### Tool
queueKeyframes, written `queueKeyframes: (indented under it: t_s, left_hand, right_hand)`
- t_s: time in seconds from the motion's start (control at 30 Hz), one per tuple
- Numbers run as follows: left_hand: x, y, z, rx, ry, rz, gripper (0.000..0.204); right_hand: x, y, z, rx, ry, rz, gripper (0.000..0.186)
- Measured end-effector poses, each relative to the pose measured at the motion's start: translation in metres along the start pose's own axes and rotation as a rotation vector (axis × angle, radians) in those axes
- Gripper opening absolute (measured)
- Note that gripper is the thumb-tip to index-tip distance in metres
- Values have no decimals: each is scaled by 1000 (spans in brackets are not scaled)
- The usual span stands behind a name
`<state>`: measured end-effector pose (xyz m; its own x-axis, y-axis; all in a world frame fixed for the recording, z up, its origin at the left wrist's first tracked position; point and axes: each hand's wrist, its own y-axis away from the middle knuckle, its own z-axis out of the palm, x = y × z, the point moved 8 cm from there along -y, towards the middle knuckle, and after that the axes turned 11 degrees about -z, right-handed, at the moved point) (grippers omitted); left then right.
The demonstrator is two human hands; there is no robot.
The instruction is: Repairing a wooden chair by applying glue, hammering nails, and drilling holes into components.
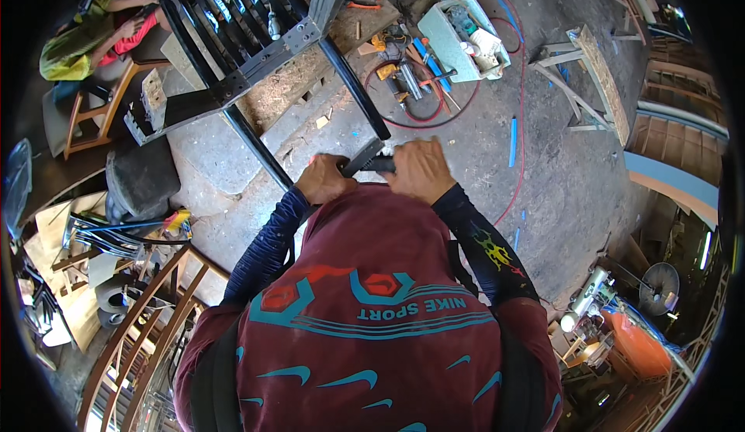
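Note:
A black slatted furniture frame [256,67], perhaps a chair, reaches from the upper left toward my body, its long dark legs angled down to my lap. My left hand [326,178] is closed round the near end of its black crosspiece [365,155], close to the end of the right leg [353,83]. My right hand [423,170], fingers curled, grips a short black piece [380,164] that meets the crosspiece; its exact kind cannot be made out. Both hands are just in front of my dark red shirt.
A pale plastic bin [450,52] with bottles stands beyond my right hand, near power tools [396,75] and red hose [521,122]. Orange-handled pliers [363,1] lie beside the frame. At right stands a wooden trestle [597,83]; a seated person [85,40] is at upper left.

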<state>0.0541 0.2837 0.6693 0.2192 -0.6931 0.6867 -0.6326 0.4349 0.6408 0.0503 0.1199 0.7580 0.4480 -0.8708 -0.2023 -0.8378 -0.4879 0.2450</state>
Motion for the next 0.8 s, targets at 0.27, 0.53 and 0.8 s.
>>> queueKeyframes:
  t_s: [0.27,0.53,0.8]
  left_hand:
    - [1,3,-43,150,244,174,64]
    - [36,12,-64,201,155,481,63]
    - [38,9,-63,43,317,405,67]
  right_hand:
    - [12,-7,-58,282,-385,-170,74]
    - [-7,-18,-81,264,-452,-283,65]
    - [-9,-16,-81,398,-599,-315,53]
